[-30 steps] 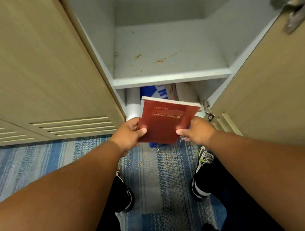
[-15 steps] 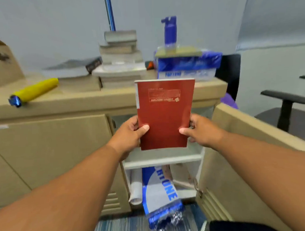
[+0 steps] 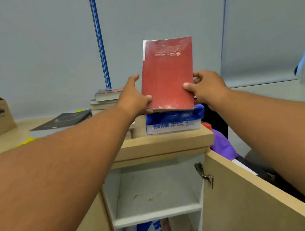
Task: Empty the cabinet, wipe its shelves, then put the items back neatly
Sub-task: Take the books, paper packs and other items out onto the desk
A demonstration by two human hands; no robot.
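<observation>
Grey-blue wall backs a tan cabinet top [image 3: 166,144], where a red book [image 3: 167,75] is held upright at 12 o'clock in the view. The left hand [image 3: 132,95] grips the book's 8 o'clock corner, thumb on the cover. The right hand [image 3: 206,87] pinches its 4 o'clock edge, fingers curled behind. A blue ream of copy paper [image 3: 174,121] sits at the book's 6 o'clock; whether they touch is unclear. A stack of books [image 3: 106,98] stands at its 8 o'clock. Below, at 6 o'clock, the stained shelf [image 3: 156,193] shows beside the open door [image 3: 237,198].

Single head-worn view, forward and slightly down, near cabinet [image 3: 166,146]
</observation>
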